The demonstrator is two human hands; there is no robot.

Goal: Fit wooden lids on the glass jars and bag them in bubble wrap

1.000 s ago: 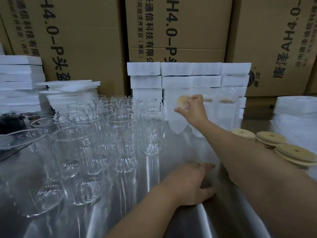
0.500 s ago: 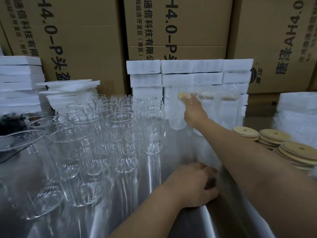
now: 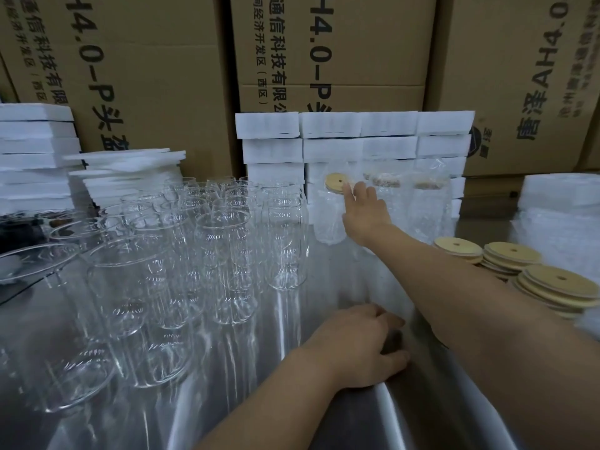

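Right hand (image 3: 367, 212) reaches far back, fingers (image 3: 348, 193) straight and released, tips touching the rim of the wooden lid (image 3: 336, 181) on a bagged jar (image 3: 328, 222). This jar stands upright in the back row against the white foam blocks (image 3: 357, 125). It looks set down, not gripped. Two more bagged jars (image 3: 386, 206) stand just beside it on the right, lids on, bubble wrap around them. So roughly three look done. Left hand (image 3: 357, 345) rests low on the steel table (image 3: 227, 401) at the edge of a translucent bubble wrap layer (image 3: 386, 287), fingers bent. Can't tell if it pinches the wrap or just rests there. Lots left: a big cluster of bare glass jars (image 3: 224, 228) stands on the left with no lids, and three stacks of spare lids (image 3: 511, 253) wait on the right. Judged early in the batch. Cardboard boxes (image 3: 162, 60) stand behind.
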